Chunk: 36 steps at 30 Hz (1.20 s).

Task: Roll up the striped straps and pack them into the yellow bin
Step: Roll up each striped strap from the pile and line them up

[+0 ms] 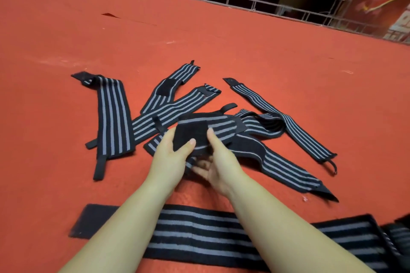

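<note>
Left hand [172, 153] and right hand [218, 159]: fingers pinching one striped strap [199, 133] | handling: soft, light, floppy | best hold: black end patch, rolling inward.

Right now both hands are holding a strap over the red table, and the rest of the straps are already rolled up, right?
Not quite. The head view shows the left hand and right hand holding a strap over the red table, but the other straps lie flat and unrolled, none rolled yet.
</note>
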Motion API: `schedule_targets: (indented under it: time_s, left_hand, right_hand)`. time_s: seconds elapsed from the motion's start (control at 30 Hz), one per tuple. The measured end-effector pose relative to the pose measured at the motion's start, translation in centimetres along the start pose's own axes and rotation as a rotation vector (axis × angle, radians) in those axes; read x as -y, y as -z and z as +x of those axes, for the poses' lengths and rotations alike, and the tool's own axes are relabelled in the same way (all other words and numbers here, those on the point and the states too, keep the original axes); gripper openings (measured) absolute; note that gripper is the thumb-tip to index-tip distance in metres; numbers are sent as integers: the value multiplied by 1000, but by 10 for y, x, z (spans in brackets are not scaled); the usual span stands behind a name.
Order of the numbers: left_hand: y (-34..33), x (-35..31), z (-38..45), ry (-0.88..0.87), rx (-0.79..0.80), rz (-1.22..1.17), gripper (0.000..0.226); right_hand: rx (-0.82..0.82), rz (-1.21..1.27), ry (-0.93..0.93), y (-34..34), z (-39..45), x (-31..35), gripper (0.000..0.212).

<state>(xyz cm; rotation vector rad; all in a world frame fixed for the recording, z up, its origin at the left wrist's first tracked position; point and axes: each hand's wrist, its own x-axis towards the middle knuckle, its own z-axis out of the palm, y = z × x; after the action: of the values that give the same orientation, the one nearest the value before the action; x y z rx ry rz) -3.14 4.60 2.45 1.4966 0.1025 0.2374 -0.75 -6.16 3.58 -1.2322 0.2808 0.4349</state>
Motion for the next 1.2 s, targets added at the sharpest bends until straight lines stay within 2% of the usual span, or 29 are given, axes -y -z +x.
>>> schedule_targets:
  time_s: [0.2, 0.33, 0.43, 0.53, 0.63, 0.73, 0.93, 1.03, 1.1, 1.2]
  left_hand:
    - [15, -12, -22, -8, 7, 106, 29]
    - [15, -23, -37, -46, 39, 202, 31]
    - [14, -28, -41, -56, 36, 255, 30]
    - [11, -32, -43, -51, 41, 333, 29]
    - [15, -31, -41, -37, 26, 399, 32]
    - [26, -27, -41, -6, -15, 449, 39]
    - [21, -21, -37, 11, -29, 445, 35]
    - [20, -19, -34, 21, -62, 425, 35]
    - [20, -18, -33, 32, -67, 414, 35]
    - [23, -17, -34, 59, -89, 374, 38]
  right_hand:
    - [-138, 433, 123, 12, 6, 49, 14]
    - [-197, 400, 134, 21, 10, 62, 16]
    - [-311, 382, 126, 33, 8, 67, 12]
    - [-375, 377, 141, 45, 7, 67, 17]
    - [-357, 468, 151, 54, 2, 68, 29]
    - [-374, 545, 179, 72, -1, 79, 18]
    - [-384, 480, 202, 81, -9, 92, 20]
    - [-330, 444, 237, 84, -15, 94, 17]
    - [-306, 466, 244, 88, -18, 91, 22]
    - [-364, 479, 262, 103, -20, 89, 35]
